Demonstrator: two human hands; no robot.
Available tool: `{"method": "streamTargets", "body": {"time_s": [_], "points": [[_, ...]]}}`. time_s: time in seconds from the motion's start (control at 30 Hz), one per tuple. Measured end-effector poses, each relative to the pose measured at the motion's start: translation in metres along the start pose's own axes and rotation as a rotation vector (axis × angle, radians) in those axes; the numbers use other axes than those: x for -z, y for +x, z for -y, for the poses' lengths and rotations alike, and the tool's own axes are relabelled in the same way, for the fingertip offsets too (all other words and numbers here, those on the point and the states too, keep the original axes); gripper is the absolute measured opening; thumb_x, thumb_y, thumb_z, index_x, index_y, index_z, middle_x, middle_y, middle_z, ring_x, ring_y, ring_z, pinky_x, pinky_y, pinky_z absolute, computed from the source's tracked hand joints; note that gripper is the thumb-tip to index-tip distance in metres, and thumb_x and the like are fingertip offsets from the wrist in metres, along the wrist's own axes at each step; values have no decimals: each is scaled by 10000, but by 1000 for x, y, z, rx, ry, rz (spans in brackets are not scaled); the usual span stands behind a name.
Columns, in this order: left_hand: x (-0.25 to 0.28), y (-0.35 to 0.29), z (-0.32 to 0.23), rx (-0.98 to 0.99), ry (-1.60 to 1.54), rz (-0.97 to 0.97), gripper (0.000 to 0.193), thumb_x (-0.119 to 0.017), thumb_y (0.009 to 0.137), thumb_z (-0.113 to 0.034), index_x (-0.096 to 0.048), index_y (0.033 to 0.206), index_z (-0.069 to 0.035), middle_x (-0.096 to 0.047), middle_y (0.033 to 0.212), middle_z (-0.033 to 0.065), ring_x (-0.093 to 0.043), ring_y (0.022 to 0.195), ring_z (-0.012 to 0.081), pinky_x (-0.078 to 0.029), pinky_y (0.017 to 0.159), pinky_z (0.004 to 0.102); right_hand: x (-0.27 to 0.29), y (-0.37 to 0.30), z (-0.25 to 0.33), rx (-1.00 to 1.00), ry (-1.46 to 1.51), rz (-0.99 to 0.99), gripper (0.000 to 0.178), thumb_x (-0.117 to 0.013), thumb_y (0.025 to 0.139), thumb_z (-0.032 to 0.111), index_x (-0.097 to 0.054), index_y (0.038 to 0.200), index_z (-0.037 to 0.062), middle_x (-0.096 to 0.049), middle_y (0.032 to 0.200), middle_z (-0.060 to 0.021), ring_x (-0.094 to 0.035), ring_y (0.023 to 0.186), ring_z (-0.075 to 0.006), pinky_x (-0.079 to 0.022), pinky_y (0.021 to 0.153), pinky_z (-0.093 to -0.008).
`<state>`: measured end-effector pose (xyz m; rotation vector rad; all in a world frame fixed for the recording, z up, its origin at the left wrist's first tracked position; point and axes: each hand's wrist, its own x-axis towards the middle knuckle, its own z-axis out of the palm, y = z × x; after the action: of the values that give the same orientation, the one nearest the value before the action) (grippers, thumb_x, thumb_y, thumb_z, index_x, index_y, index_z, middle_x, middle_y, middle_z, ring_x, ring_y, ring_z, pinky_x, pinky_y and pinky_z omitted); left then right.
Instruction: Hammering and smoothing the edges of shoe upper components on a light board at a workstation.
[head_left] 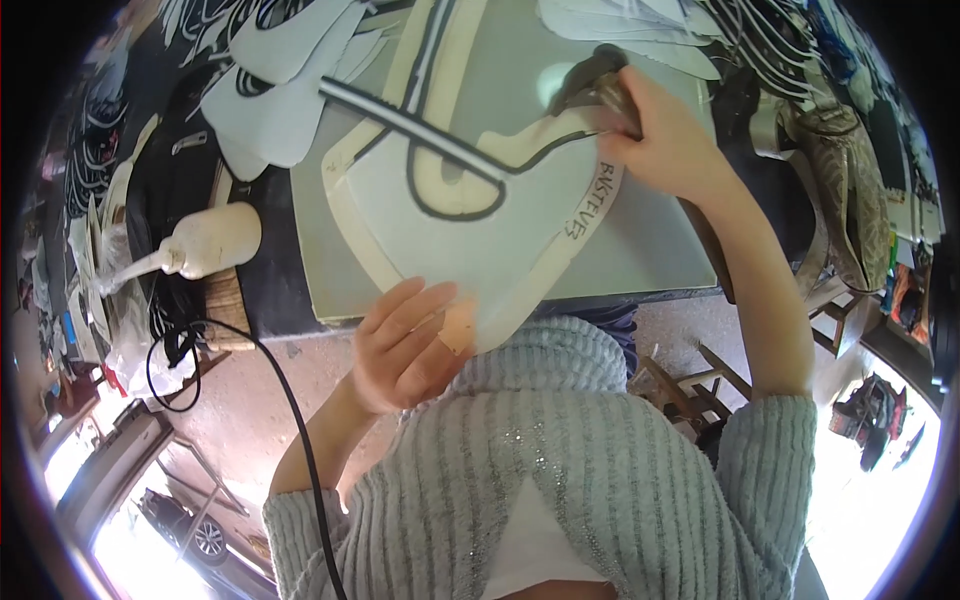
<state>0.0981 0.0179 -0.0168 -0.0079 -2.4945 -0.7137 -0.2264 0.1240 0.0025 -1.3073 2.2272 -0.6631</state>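
A cream template board (350,222) with black-edged slots and a light grey-white sheet (430,245) within its outline lies on a grey-green work mat (650,260). My right hand (665,135) is closed round a dark brown hand tool (612,95) at the board's upper right edge; blur hides the tool's exact kind. My left hand (408,345), slightly blurred, has its fingers stretched out beside the board's near tip, close to a small orange-tan patch (459,326). Its thumb is hard to make out. A grey bar with black edges (415,130) crosses the board diagonally.
A white squeeze bottle (215,240) lies at the left, nozzle leftward. Stacks of pale cut pieces (270,100) sit at the far left, with more pale pieces (635,35) at the far right. A patterned fabric piece (845,190) hangs over the right edge. A black cable (297,410) loops near my left arm.
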Motion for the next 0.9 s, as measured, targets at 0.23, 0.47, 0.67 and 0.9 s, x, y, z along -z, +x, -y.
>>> {"method": "streamTargets", "body": {"time_s": [0.23, 0.47, 0.67, 0.9], "points": [[-10, -37, -6, 49, -7, -155, 450, -775, 824, -284, -618, 1114, 22, -696, 989, 112, -659, 970, 304, -504, 922, 497, -7, -4, 1, 67, -6, -91, 411, -701, 772, 149, -495, 1066, -52, -629, 932, -242, -619, 881, -404, -479, 778, -438], [-15, -33, -6, -80, 166, 89, 366, -786, 796, -287, -642, 1029, -44, -719, 1073, 47, -663, 1107, 255, -480, 1024, 475, -3, -7, 2, -53, 72, -28, 406, -713, 773, 126, -506, 1089, -24, -634, 952, -204, -620, 859, -358, -485, 784, -423], [1, 15, -13, 29, -59, 72, 437, -804, 768, -263, -644, 1087, -12, -707, 954, 88, -685, 927, 269, -533, 872, 434, -8, -8, 2, -9, 45, -81, 431, -707, 774, 119, -503, 1126, -22, -641, 966, -220, -626, 893, -391, -489, 801, -432], [-40, 102, 10, 131, -60, -122, 481, -754, 769, -27, -566, 1209, 18, -694, 977, 128, -673, 860, 289, -529, 773, 373, -4, -9, 0, 25, 128, -80, 429, -695, 771, 113, -511, 1131, -28, -648, 983, -249, -618, 927, -436, -487, 816, -451]]}}
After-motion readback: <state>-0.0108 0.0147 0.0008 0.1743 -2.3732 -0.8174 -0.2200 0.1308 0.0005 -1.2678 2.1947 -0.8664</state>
